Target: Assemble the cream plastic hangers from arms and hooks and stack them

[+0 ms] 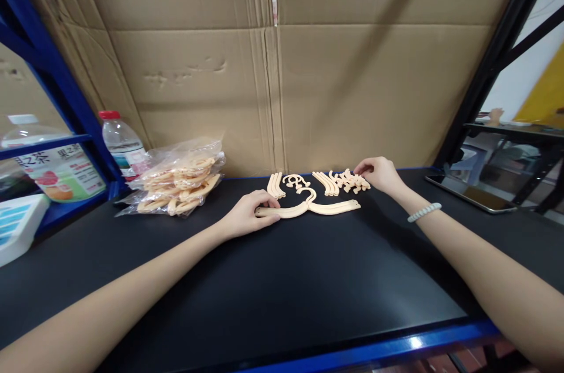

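A cream plastic hanger [333,207] lies on the black tabletop, its hook pointing away from me. My left hand [251,214] grips the hanger's left end between thumb and fingers. Behind the hanger, from left to right, are a stack of curved cream arm pieces [275,185], some loose hooks [296,180], a second stack of arm pieces [326,183] and a heap of small cream pieces [352,181]. Fingers bent, my right hand [378,174] reaches into the right side of that heap; whatever its fingertips pinch is hidden.
Clear bags of cream hanger parts [180,182] lie at the left, beside a red-capped bottle [121,141]. A larger bottle [57,161] and a white tray [22,226] stand farther left. A phone-like flat device [469,194] lies at the right. Cardboard [374,85] walls the back.
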Motion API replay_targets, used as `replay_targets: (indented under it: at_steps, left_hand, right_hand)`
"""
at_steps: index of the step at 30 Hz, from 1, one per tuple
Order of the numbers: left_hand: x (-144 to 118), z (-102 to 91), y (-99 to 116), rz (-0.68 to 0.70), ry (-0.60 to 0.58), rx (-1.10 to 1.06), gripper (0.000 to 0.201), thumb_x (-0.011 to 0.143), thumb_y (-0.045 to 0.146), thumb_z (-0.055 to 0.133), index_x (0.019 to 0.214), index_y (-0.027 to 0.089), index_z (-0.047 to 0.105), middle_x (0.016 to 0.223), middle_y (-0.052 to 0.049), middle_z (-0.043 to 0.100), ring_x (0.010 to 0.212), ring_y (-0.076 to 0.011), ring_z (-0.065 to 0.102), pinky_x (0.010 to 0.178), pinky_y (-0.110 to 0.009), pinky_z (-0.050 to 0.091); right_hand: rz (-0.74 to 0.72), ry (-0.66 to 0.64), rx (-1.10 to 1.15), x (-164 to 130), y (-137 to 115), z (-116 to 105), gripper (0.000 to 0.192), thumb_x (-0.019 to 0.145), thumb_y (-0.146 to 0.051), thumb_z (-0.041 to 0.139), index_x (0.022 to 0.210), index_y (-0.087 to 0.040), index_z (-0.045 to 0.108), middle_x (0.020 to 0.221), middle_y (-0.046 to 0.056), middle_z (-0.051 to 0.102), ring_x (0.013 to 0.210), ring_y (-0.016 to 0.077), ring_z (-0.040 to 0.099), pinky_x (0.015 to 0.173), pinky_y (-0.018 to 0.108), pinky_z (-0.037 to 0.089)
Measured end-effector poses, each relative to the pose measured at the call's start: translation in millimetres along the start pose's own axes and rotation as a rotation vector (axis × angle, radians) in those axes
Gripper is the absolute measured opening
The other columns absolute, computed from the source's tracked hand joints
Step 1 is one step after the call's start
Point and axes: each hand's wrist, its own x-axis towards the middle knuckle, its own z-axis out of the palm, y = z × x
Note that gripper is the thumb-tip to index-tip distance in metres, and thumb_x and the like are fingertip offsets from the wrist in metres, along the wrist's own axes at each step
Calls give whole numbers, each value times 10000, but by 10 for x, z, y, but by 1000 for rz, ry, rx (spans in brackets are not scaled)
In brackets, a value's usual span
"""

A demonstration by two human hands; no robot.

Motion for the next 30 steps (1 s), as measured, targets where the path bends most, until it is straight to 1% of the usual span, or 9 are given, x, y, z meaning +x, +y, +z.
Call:
replay_targets:
  at_steps: [5,9,14,18,21,25,28,30]
  left_hand:
    - [-1,0,10,-6,-4,-8,143,778,290,616,872,185,645,841,-22,639,806,-176,584,755,-293,447]
    - [-1,4,7,-28,-1,-25,136,771,278,621,859,177,645,840,-23,636,801,-175,581,747,-290,444]
    - [2,3,-4,-46,-1,-29,136,767,274,620,859,176,642,843,-21,631,784,-170,578,733,-287,447]
    - [2,11,-15,-61,1,-33,142,768,287,616,859,180,638,845,-23,626,783,-170,581,738,-294,455]
    - [2,27,-33,-94,43,-58,188,776,317,611,906,183,632,890,-33,632,817,-177,595,755,-301,469]
    - [6,39,-92,-135,110,-40,224,840,343,525,971,188,620,955,-47,650,868,-186,610,767,-310,483]
    - [14,27,-157,-145,131,29,254,886,310,427,984,183,623,984,-63,659,898,-198,611,779,-325,484]
    - [22,12,-210,-147,136,60,266,892,286,396,980,187,627,993,-64,664,923,-206,607,807,-339,478]
  right_hand:
    - [9,3,-7,-8,-15,-2,292,611,17,495,672,-143,732,633,48,704,625,161,645,632,248,477]
    - [11,10,-16,-12,-22,-13,296,616,18,494,678,-144,734,654,52,711,648,163,650,655,251,478]
    - [7,18,-23,-15,-36,-21,307,609,11,486,696,-146,736,679,51,714,667,162,647,650,243,466]
    - [18,30,-37,-19,-48,-29,341,589,7,457,706,-148,737,644,42,694,631,153,618,617,238,440]
    - [33,31,-45,-16,-57,-42,334,583,-13,430,674,-149,722,590,33,662,592,148,586,593,241,413]
    - [45,30,-38,-5,-62,-61,298,590,-38,387,604,-157,660,586,33,640,612,151,568,603,242,390]
    - [38,6,-22,-3,-64,-53,276,579,-45,361,562,-168,607,578,29,619,623,152,558,613,240,378]
    - [29,-19,-10,-9,-71,-30,260,569,-51,351,535,-174,577,555,24,597,602,150,542,608,241,369]
